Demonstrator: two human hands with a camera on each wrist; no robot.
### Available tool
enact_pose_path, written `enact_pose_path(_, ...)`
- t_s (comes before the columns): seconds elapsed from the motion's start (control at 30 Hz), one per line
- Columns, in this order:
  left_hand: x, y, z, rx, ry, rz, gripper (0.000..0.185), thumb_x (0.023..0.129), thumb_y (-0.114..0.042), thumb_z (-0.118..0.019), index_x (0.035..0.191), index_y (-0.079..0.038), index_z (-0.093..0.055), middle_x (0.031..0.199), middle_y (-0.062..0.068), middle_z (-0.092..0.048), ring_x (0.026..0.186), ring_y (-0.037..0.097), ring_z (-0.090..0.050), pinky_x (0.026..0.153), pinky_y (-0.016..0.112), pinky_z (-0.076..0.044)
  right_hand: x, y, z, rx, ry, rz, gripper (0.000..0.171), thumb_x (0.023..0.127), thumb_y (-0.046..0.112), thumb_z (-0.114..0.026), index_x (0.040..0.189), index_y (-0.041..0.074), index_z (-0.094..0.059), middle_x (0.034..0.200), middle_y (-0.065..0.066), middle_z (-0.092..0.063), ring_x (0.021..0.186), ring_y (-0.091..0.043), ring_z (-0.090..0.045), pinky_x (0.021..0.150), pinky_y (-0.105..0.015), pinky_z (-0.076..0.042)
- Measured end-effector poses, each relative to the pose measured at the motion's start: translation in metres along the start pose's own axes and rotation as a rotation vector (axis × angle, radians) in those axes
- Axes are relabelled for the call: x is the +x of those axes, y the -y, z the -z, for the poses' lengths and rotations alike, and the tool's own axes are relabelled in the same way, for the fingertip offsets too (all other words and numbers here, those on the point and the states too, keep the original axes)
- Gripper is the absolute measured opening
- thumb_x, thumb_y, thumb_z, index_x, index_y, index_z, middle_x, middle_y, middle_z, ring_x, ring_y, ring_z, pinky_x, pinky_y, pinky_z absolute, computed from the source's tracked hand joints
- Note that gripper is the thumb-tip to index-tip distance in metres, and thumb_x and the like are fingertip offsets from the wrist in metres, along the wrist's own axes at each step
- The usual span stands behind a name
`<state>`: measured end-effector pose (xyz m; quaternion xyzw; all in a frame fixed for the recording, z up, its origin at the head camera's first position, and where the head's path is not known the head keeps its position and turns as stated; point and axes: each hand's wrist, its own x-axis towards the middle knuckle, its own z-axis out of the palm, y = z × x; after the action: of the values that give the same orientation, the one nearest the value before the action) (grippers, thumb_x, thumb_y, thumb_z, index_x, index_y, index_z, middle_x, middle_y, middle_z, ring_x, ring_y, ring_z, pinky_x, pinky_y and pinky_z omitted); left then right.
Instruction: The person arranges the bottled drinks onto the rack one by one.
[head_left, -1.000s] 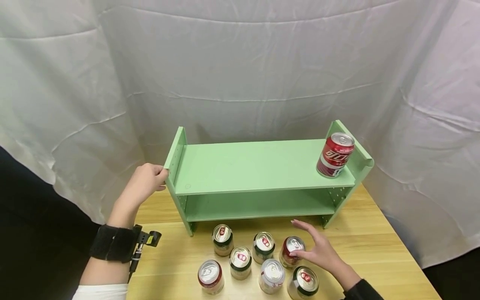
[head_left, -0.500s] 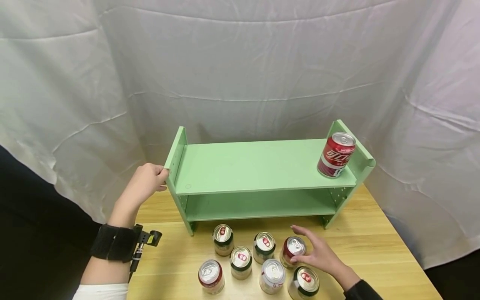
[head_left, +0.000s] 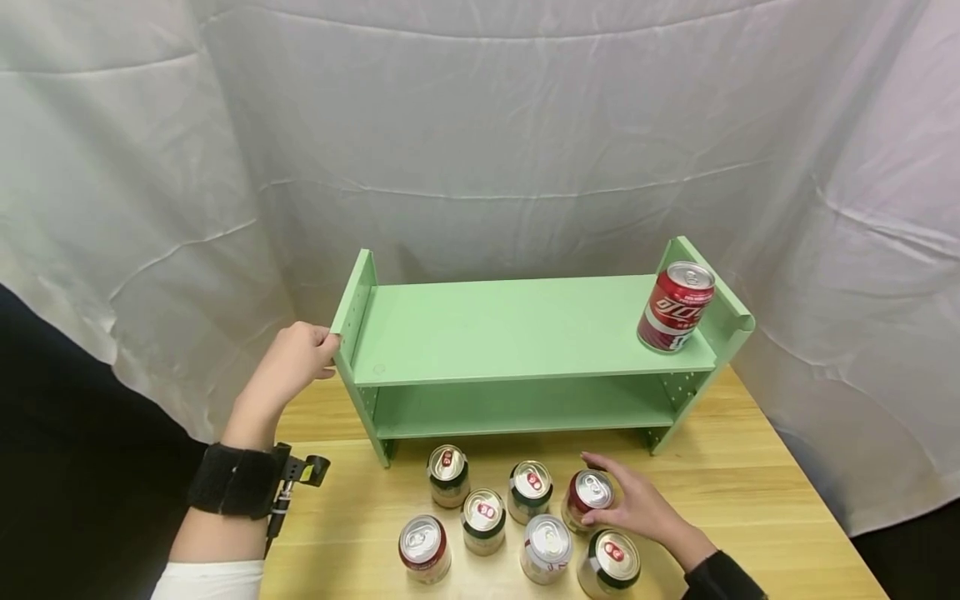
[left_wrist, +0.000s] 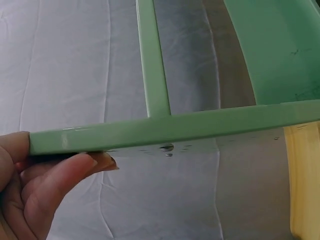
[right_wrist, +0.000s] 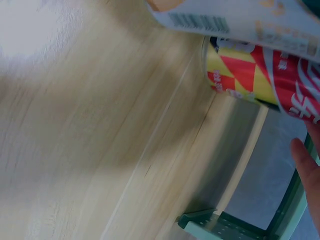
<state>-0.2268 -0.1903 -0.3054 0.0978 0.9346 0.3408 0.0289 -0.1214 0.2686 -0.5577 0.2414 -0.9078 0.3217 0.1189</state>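
In the head view, my left hand (head_left: 297, 360) grips the left side panel of a green two-tier shelf (head_left: 487, 333). The left wrist view shows the thumb (left_wrist: 62, 182) under the panel edge (left_wrist: 90, 137) and fingers round its end. At the lower right, my right hand (head_left: 645, 504) curls round a red-and-yellow soda can (head_left: 576, 510), thumb on the near side and fingers beyond. That soda can (right_wrist: 250, 75) stands on the table; a fingertip meets its side in the right wrist view. Its far side is hidden.
Several other cans stand close by, including a white one (head_left: 546, 550), a dark-and-gold one (head_left: 609, 565) and a red-rimmed one (head_left: 424, 550). A red can (head_left: 675, 307) stands at the top shelf's right end. White cloth (head_left: 480, 125) hangs behind the wooden table (head_left: 750, 500).
My right hand has moved slightly lower and its fingers have drawn in round the red-and-yellow can. The left hand keeps its hold on the shelf. The view has shifted a little.
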Motion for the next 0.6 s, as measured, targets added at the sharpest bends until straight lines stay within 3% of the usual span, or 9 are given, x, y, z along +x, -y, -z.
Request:
enact_pose_path(0.07,0.001,0.000,0.000,0.014,0.001,0.009,0.035,0.093,-0.010,-0.034,0.058,-0.011,-0.031,0.060,0.007,-0.043,0.082,0.035,-0.070,0.071,0.038,-0.060,0.000,-0.003,-0.001,0.003,0.013,-0.005,0.087,0.061,0.045,-0.083,0.133,0.008,-0.050,0.122,-0.009,-0.063,0.108,-0.029,-0.061,0.086,-0.045,-0.055)
enact_pose_path(0.4,0.003,0.000,0.000,0.005,0.003,0.021,0.035,0.093,-0.010,-0.035,0.058,-0.011,-0.032,0.059,0.005,-0.041,0.081,0.035,-0.070,0.072,0.038,-0.060,-0.001,-0.013,-0.006,0.099,0.067,-0.057,0.094,0.059,0.041,-0.086,0.135,0.003,-0.046,0.119,-0.010,-0.064,0.103,-0.021,-0.063,0.083,-0.034,-0.056)
enact_pose_path(0.6,0.004,0.003,0.000,0.009,-0.001,0.018,0.034,0.092,-0.010,-0.036,0.058,-0.011,-0.031,0.059,0.003,-0.040,0.082,0.034,-0.070,0.071,0.038,-0.060,-0.001,-0.020,-0.015,0.126,0.071,-0.075,0.096,0.054,0.032,-0.090,0.131,-0.003,-0.045,0.115,-0.017,-0.063,0.100,-0.023,-0.063,0.082,-0.039,-0.056)
